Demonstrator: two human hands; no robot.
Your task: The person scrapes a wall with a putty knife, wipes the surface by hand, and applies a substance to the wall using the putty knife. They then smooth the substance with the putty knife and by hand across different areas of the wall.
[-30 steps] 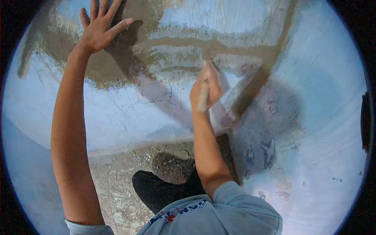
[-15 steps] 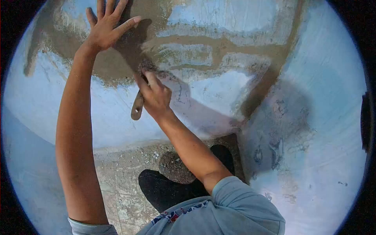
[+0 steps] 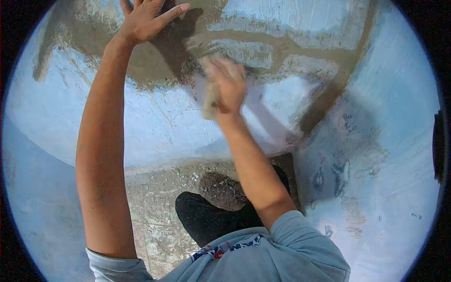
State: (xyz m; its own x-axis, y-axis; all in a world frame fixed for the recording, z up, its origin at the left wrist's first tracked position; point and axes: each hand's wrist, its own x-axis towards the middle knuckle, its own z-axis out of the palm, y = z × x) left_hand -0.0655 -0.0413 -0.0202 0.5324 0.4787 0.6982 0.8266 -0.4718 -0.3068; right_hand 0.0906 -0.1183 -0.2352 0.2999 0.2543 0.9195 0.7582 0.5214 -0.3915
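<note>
My left hand (image 3: pixel 141 22) is pressed flat on the wall with its fingers spread, its fingertips partly cut off by the top of the view. My right hand (image 3: pixel 230 87), blurred by motion, is wrapped around a scraper (image 3: pixel 211 102). The scraper's pale handle points down towards me, and its working end is hidden by my fingers and the blur. Both hands are at the blue-painted wall (image 3: pixel 155 127), where a bare grey-brown area (image 3: pixel 141 68) shows with rough, flaky edges. Blue patches of paint remain inside the bare area to the right.
A second wall (image 3: pixel 376 155) with stained, peeling spots meets this one at a corner on the right. Below lies a dirty floor (image 3: pixel 162 225) scattered with paint chips (image 3: pixel 195 177). My dark-clad leg (image 3: pixel 206 218) is close to the wall's foot.
My right hand has swept up and to the right with the scraper. The view has shifted slightly; my left hand still rests on the wall, now nearer the top edge.
</note>
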